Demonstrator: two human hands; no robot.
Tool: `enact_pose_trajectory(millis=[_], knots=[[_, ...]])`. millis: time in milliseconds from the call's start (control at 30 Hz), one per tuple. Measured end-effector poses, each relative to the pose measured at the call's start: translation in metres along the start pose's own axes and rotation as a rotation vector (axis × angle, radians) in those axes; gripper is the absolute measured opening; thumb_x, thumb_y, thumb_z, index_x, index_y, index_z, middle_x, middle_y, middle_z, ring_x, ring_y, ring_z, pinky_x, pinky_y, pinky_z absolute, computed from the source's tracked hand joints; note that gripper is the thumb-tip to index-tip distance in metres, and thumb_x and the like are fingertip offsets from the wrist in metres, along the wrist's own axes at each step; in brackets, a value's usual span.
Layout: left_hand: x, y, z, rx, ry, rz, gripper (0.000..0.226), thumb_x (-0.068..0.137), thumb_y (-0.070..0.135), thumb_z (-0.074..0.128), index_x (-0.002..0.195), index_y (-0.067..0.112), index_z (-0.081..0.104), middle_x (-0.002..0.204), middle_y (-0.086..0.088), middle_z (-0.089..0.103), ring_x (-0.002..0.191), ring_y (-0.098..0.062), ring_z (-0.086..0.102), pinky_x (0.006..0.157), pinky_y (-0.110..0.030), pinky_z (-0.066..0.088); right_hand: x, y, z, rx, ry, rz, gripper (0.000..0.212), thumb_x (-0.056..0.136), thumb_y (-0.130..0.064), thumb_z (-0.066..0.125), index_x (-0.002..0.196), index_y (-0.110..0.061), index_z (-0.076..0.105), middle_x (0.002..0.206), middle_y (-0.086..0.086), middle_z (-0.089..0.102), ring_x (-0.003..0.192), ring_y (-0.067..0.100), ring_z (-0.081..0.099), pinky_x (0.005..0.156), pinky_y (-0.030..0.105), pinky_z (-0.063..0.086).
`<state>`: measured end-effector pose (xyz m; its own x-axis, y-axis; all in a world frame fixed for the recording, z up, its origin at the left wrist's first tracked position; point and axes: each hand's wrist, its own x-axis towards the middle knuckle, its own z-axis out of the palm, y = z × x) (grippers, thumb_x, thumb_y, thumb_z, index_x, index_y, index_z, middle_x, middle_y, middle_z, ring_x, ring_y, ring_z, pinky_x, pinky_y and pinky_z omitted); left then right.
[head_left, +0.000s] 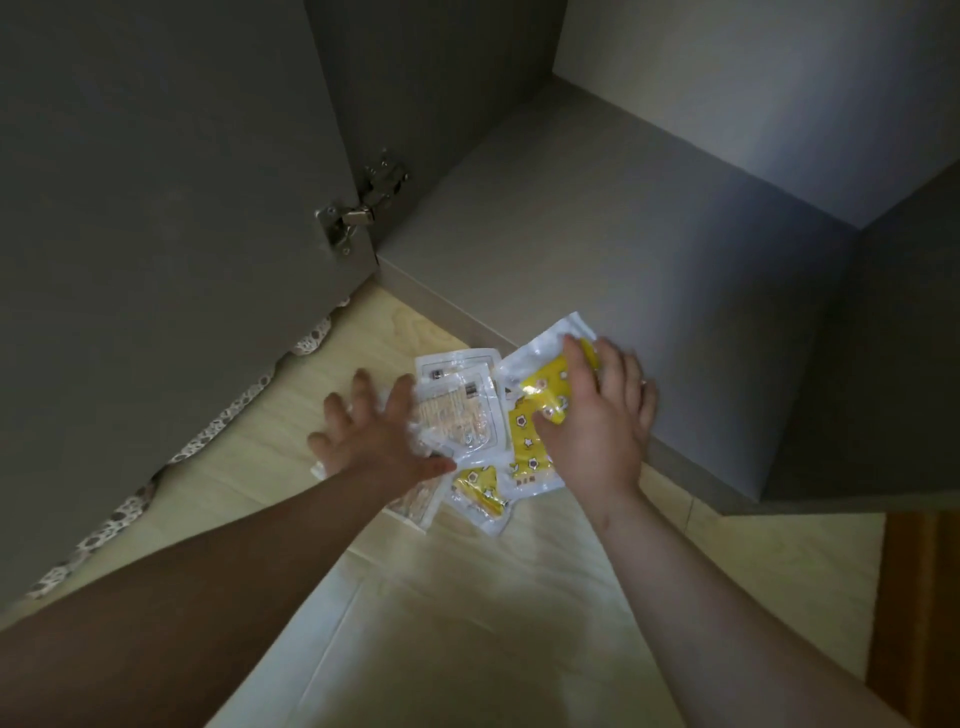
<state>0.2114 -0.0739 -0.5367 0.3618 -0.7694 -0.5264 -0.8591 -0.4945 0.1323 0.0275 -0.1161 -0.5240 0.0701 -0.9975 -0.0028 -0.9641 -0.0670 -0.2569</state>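
On the floor (358, 332) before the cabinet (571, 223), the left hand (374, 431) presses a clear packet (462, 415), grip spread wide. The right hand (597, 415) rests on the yellow packet (540, 395) just right, grip loosely open.

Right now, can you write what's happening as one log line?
left hand: spread on clear packets | right hand: on yellow packet | place: floor by open cabinet

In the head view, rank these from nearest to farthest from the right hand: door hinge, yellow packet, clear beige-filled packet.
1. yellow packet, under the right hand.
2. clear beige-filled packet, just left of it.
3. door hinge, far up-left.
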Motion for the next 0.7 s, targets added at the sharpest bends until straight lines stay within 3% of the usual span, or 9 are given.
enact_pose_trajectory(millis=[67,167,233,300,333,433,567,700], knots=[[-0.003,0.001,0.002,-0.067,0.046,0.041,0.094,0.066,0.062,0.072,0.142,0.042,0.02,0.154,-0.001,0.002,0.136,-0.035,0.014,0.103,-0.046,0.028,-0.013,-0.003,0.009,-0.019,0.048,-0.108,0.091,0.055,-0.031,0.087,0.136,-0.024,0.048,0.143,0.01,0.045,0.136,0.036,0.035,0.111,0.052,0.022],[-0.005,0.0,0.002,-0.147,0.091,0.066,0.086,0.067,0.053,0.075,0.14,0.036,0.032,0.149,-0.001,0.017,0.128,-0.034,0.023,0.102,-0.04,0.031,-0.033,-0.009,0.021,-0.07,-0.005,-0.251,0.094,0.053,-0.043,0.085,0.136,-0.022,0.045,0.144,0.012,0.045,0.136,0.039,0.027,0.11,0.049,0.012],[-0.004,-0.003,0.001,-0.196,0.105,0.072,0.079,0.071,0.04,0.075,0.139,0.033,0.035,0.144,-0.005,0.023,0.124,-0.034,0.029,0.101,-0.035,0.032,-0.045,-0.013,0.028,-0.091,-0.152,-0.265,0.084,0.071,-0.062,0.059,0.141,-0.023,0.037,0.15,0.008,0.037,0.139,0.036,0.017,0.11,0.047,0.008],[-0.003,-0.004,-0.002,-0.273,0.1,0.062,0.075,0.076,0.027,0.072,0.141,0.029,0.034,0.14,-0.009,0.028,0.121,-0.033,0.035,0.099,-0.032,0.033,-0.049,-0.018,0.027,-0.018,-0.37,-0.199,0.083,0.079,-0.072,0.018,0.151,-0.032,0.011,0.16,-0.004,0.0,0.145,0.027,-0.006,0.113,0.042,-0.007],[-0.003,-0.004,-0.004,-0.328,0.095,0.045,0.076,0.078,0.024,0.071,0.143,0.027,0.032,0.139,-0.01,0.03,0.12,-0.033,0.039,0.097,-0.032,0.035,-0.048,-0.018,0.028,0.07,-0.467,-0.136,0.073,0.084,-0.069,0.009,0.15,-0.038,0.001,0.158,-0.01,-0.014,0.145,0.022,-0.016,0.114,0.041,-0.012],[0.0,-0.005,-0.011,-0.497,0.101,-0.046,0.079,0.08,0.019,0.071,0.146,0.02,0.029,0.134,-0.016,0.037,0.114,-0.032,0.05,0.091,-0.03,0.04,-0.04,-0.019,0.023,0.315,-0.523,0.004,0.046,0.102,-0.04,0.025,0.147,-0.045,0.015,0.158,-0.015,-0.01,0.146,0.014,-0.014,0.116,0.039,-0.008],[0.005,0.0,-0.014,-0.601,0.099,-0.159,0.059,0.082,0.01,0.067,0.136,0.013,0.043,0.127,-0.017,0.053,0.11,-0.032,0.055,0.085,-0.031,0.047,-0.034,-0.015,0.028,0.553,-0.349,0.119,0.058,0.089,-0.009,0.058,0.141,-0.028,0.042,0.158,-0.001,0.011,0.146,0.016,0.011,0.117,0.032,0.014],[0.004,0.01,-0.011,-0.76,0.08,-0.269,0.051,0.09,0.009,0.054,0.139,0.017,0.042,0.128,-0.015,0.054,0.112,-0.032,0.055,0.085,-0.033,0.047,-0.028,-0.015,0.031,0.6,-0.305,0.265,0.07,0.075,-0.011,0.075,0.138,-0.014,0.044,0.147,0.004,0.034,0.136,0.023,0.029,0.11,0.031,0.029]])
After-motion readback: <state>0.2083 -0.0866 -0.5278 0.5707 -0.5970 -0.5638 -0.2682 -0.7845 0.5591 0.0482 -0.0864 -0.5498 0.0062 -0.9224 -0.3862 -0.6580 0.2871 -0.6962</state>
